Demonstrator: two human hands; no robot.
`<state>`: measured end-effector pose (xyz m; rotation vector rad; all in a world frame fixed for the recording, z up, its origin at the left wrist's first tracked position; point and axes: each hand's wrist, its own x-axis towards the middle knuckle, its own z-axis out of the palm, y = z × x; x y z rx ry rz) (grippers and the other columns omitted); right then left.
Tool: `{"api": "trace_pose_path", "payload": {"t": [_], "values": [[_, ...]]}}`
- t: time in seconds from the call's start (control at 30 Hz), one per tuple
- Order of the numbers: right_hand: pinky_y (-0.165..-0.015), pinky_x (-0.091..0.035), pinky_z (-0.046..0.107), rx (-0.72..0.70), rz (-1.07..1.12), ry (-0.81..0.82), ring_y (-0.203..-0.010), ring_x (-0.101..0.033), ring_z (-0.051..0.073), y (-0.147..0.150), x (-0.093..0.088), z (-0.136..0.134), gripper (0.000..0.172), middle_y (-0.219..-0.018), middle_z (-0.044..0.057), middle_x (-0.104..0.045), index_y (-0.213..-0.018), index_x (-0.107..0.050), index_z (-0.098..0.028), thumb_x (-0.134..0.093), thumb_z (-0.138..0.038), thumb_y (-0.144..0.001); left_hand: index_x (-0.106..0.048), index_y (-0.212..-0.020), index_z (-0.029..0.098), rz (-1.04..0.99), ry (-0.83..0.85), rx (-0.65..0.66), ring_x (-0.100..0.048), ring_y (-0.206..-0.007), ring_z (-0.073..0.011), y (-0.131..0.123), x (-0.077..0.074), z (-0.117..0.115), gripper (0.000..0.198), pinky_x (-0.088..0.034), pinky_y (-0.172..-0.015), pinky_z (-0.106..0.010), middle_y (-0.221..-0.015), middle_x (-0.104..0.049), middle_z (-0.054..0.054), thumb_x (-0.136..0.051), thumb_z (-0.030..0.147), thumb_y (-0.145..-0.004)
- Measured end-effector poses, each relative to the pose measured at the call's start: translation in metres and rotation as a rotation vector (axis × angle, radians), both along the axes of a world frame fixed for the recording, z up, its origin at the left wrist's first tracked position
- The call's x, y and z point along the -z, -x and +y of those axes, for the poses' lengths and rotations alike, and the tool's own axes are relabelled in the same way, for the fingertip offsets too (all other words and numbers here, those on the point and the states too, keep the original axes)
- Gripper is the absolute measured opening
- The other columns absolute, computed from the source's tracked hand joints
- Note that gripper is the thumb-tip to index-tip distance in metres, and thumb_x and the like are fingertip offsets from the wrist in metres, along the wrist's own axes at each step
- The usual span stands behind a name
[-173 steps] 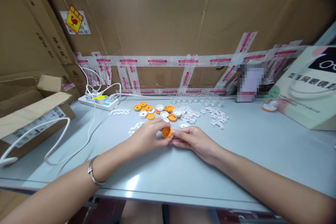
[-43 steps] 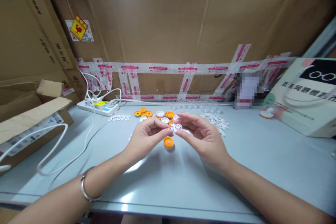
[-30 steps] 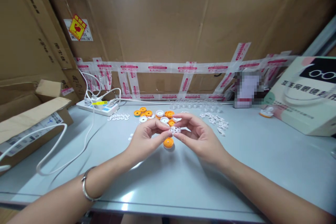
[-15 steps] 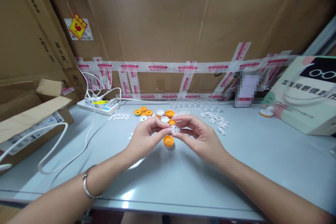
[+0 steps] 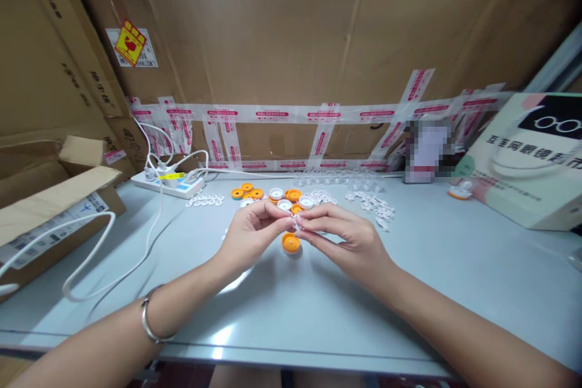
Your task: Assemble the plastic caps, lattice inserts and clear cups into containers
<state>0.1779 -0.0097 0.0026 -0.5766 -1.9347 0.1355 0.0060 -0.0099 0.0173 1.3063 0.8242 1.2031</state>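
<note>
My left hand and my right hand meet fingertip to fingertip above the grey table. Both pinch a small white plastic piece between them; most of it is hidden by the fingers. Right below the fingertips an orange round cap lies on the table. Behind my hands lie several orange and white caps and a scatter of small white plastic pieces.
A white power strip with white cables sits at the back left beside an open cardboard box. Taped cardboard walls the back. A printed paper bag stands at the right, an orange-and-white piece before it.
Earlier both hands held the orange cap; it now lies on the table. My hands took up a white piece, and over the last second they drew closer, fingers covering it more.
</note>
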Motion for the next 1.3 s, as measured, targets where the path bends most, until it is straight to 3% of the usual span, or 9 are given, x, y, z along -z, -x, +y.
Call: {"api": "trace_pose_path", "payload": {"t": [0.33,0.47,0.57,0.7,0.8,1.07,1.13,1.23,1.3], "values": [[-0.074,-0.059,0.029,0.116,-0.238,-0.317,-0.084,-0.068,0.018,-0.004,0.003,0.0,0.019,-0.091,0.012,-0.071,-0.098,-0.063,-0.013,-0.055,-0.007,-0.081,-0.059,-0.069,0.013,-0.002,-0.007,0.061,-0.061,-0.065,-0.0083,0.003,0.0,0.0,0.017,-0.049,-0.067,-0.021,-0.067,-0.066,0.002,-0.072,0.024,-0.069],[-0.074,-0.058,0.028,0.129,-0.237,-0.318,-0.083,-0.068,0.018,-0.004,0.002,-0.001,0.02,-0.091,0.013,-0.072,-0.097,-0.065,-0.011,-0.054,-0.008,-0.082,-0.057,-0.069,0.014,0.055,-0.027,0.037,-0.06,-0.064,-0.0086,0.003,0.002,0.002,0.019,-0.048,-0.065,-0.021,-0.066,-0.063,0.002,-0.07,0.026,-0.071],[-0.075,-0.057,0.028,0.084,-0.147,-0.098,-0.083,-0.068,0.017,-0.001,0.001,-0.002,0.022,-0.091,0.008,-0.072,-0.097,-0.067,-0.015,-0.052,-0.009,-0.082,-0.056,-0.069,0.014,0.14,-0.089,0.027,-0.059,-0.065,-0.0099,0.005,0.003,0.005,0.019,-0.047,-0.065,-0.023,-0.067,-0.062,0.001,-0.067,0.029,-0.074],[-0.07,-0.057,0.032,0.056,0.056,0.461,-0.077,-0.068,0.018,0.0,-0.003,0.0,0.017,-0.086,0.004,-0.073,-0.089,-0.07,-0.02,-0.056,-0.023,-0.08,-0.062,-0.083,0.015,0.352,-0.314,-0.009,-0.06,-0.074,-0.0125,0.008,0.003,0.006,0.013,-0.048,-0.069,-0.025,-0.081,-0.065,-0.003,-0.066,0.025,-0.075],[-0.07,-0.057,0.033,-0.092,0.189,0.814,-0.075,-0.068,0.017,0.001,-0.006,0.003,0.024,-0.088,0.005,-0.072,-0.094,-0.067,-0.019,-0.06,-0.034,-0.077,-0.064,-0.091,0.015,0.46,-0.488,-0.042,-0.061,-0.074,-0.0129,0.01,0.002,0.006,0.017,-0.049,-0.069,-0.024,-0.085,-0.066,-0.005,-0.066,0.018,-0.075],[-0.072,-0.053,0.033,-0.273,0.279,1.059,-0.066,-0.067,0.015,0.0,-0.007,0.01,0.043,-0.073,0.001,-0.07,-0.104,-0.051,-0.021,-0.067,-0.042,-0.071,-0.068,-0.077,0.015,0.479,-0.644,-0.103,-0.064,-0.073,-0.0146,0.014,0.001,0.009,0.004,-0.05,-0.07,-0.026,-0.076,-0.07,-0.004,-0.064,0.015,-0.076],[-0.072,-0.052,0.034,-0.165,0.272,1.011,-0.07,-0.067,0.016,-0.017,-0.006,0.026,0.043,-0.076,0.003,-0.071,-0.104,-0.052,-0.02,-0.066,-0.044,-0.07,-0.067,-0.076,0.016,0.459,-0.617,-0.134,-0.065,-0.073,-0.0154,0.015,0.0,0.009,0.003,-0.051,-0.07,-0.026,-0.076,-0.07,-0.004,-0.065,0.017,-0.076],[-0.072,-0.05,0.034,0.217,0.303,0.758,-0.075,-0.065,0.018,-0.053,-0.002,0.057,0.035,-0.079,0.006,-0.069,-0.092,-0.055,-0.019,-0.058,-0.049,-0.074,-0.066,-0.078,0.016,0.413,-0.527,-0.169,-0.065,-0.075,-0.0157,0.015,0.0,0.01,0.005,-0.052,-0.071,-0.026,-0.08,-0.07,-0.004,-0.065,0.02,-0.075],[-0.069,-0.048,0.032,0.426,-0.005,0.691,-0.075,-0.062,0.018,-0.074,0.004,0.073,0.029,-0.08,0.006,-0.067,-0.085,-0.057,-0.018,-0.052,-0.046,-0.077,-0.066,-0.078,0.016,0.388,-0.49,-0.165,-0.065,-0.075,-0.0155,0.015,0.001,0.011,0.006,-0.053,-0.072,-0.027,-0.082,-0.07,-0.005,-0.065,0.021,-0.075]]}}
